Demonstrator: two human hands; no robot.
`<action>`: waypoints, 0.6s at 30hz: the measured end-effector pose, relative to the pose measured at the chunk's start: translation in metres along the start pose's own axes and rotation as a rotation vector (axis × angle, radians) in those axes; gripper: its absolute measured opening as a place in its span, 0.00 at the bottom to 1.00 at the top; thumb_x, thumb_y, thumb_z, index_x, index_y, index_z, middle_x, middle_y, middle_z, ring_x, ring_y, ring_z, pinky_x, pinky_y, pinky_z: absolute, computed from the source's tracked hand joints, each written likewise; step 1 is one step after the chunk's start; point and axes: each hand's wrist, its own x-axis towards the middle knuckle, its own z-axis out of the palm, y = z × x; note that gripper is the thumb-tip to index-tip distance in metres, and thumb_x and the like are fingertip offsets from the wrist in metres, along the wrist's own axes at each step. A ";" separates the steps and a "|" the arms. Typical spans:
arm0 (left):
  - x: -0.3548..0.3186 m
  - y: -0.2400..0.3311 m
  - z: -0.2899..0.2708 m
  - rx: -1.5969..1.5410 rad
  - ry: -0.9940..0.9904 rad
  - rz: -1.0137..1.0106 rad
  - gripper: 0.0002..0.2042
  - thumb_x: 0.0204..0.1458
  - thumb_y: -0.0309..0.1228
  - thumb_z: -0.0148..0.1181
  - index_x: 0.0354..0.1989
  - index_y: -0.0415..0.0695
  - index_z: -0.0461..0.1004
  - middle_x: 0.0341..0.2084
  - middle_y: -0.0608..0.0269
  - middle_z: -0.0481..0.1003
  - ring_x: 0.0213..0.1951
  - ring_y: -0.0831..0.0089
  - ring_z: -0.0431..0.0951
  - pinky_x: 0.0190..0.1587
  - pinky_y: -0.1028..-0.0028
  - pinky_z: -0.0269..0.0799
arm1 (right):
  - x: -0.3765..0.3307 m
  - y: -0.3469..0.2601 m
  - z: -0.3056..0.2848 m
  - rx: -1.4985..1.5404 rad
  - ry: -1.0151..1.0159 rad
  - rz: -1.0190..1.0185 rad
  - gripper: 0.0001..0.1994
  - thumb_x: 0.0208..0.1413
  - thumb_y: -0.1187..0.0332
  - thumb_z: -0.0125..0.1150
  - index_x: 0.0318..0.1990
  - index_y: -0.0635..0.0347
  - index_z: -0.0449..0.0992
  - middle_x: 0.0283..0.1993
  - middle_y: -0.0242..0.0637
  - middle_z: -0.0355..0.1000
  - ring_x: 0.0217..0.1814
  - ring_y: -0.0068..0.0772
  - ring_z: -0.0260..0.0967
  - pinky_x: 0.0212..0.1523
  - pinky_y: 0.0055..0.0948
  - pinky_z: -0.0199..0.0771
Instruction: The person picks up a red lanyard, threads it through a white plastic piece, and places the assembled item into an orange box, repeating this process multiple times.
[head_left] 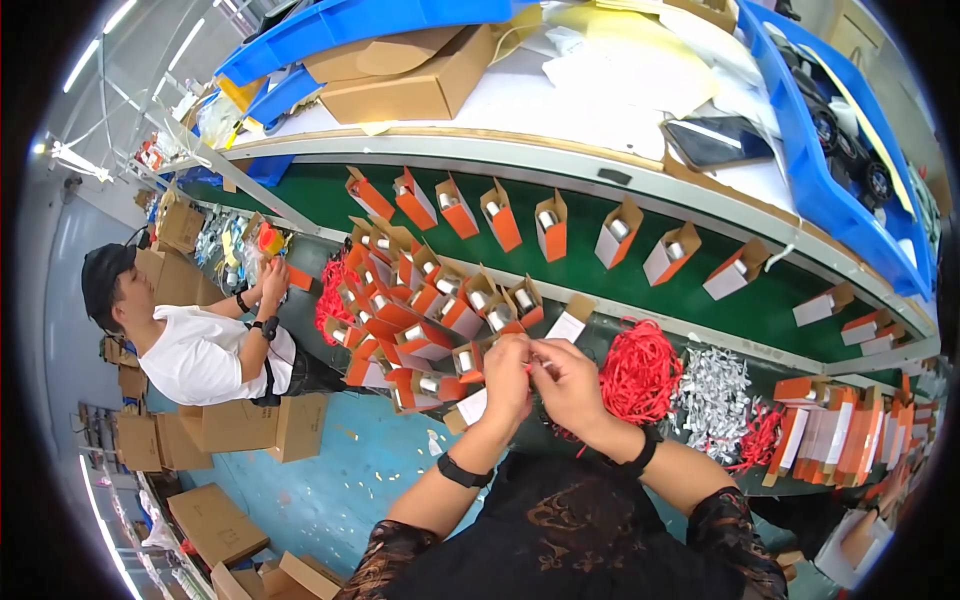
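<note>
My left hand [508, 378] and my right hand [570, 382] meet in front of me, fingertips pinched together on a thin red string [530, 366] between them. Right beside my right hand lies a heap of red strings [640, 372]. To the left of my hands stands a crowd of small open orange and white boxes [420, 310], each with a silver cylinder inside. A white box flap [470, 406] sits just under my left hand.
A green conveyor belt [580, 265] carries a row of open orange boxes. A pile of silver pieces [712, 398] and stacked flat orange cartons [840, 425] lie to the right. A co-worker in a white shirt [200, 350] sits at the left. Blue bins [820, 150] and cardboard boxes stand beyond.
</note>
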 end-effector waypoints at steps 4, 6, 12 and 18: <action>0.046 0.048 -0.004 -1.078 0.199 -0.589 0.10 0.54 0.35 0.47 0.29 0.41 0.70 0.24 0.62 0.72 0.30 0.69 0.74 0.38 0.69 0.72 | 0.050 0.001 0.015 -0.633 0.020 -0.570 0.20 0.47 0.76 0.62 0.50 0.65 0.73 0.52 0.48 0.70 0.51 0.48 0.68 0.51 0.37 0.70; 0.095 0.008 -0.022 -1.097 0.262 -0.493 0.07 0.54 0.33 0.50 0.28 0.44 0.68 0.24 0.65 0.71 0.24 0.75 0.70 0.28 0.72 0.70 | 0.065 -0.017 0.010 -0.730 0.017 -0.595 0.22 0.45 0.71 0.65 0.51 0.63 0.73 0.51 0.46 0.70 0.53 0.45 0.67 0.50 0.37 0.70; 0.282 0.024 -0.099 -0.382 0.074 -0.545 0.06 0.54 0.31 0.57 0.28 0.46 0.70 0.18 0.69 0.69 0.16 0.84 0.64 0.15 0.86 0.55 | 0.064 0.010 -0.039 -0.623 -0.191 -0.457 0.12 0.47 0.69 0.65 0.41 0.56 0.77 0.37 0.35 0.74 0.38 0.39 0.72 0.40 0.35 0.72; 0.413 -0.052 -0.142 -0.246 -0.255 -0.844 0.09 0.58 0.35 0.52 0.31 0.43 0.72 0.20 0.66 0.72 0.17 0.76 0.70 0.14 0.82 0.63 | 0.029 0.063 -0.094 -0.825 -0.249 -0.254 0.06 0.48 0.69 0.64 0.35 0.55 0.78 0.32 0.35 0.74 0.35 0.39 0.72 0.38 0.36 0.73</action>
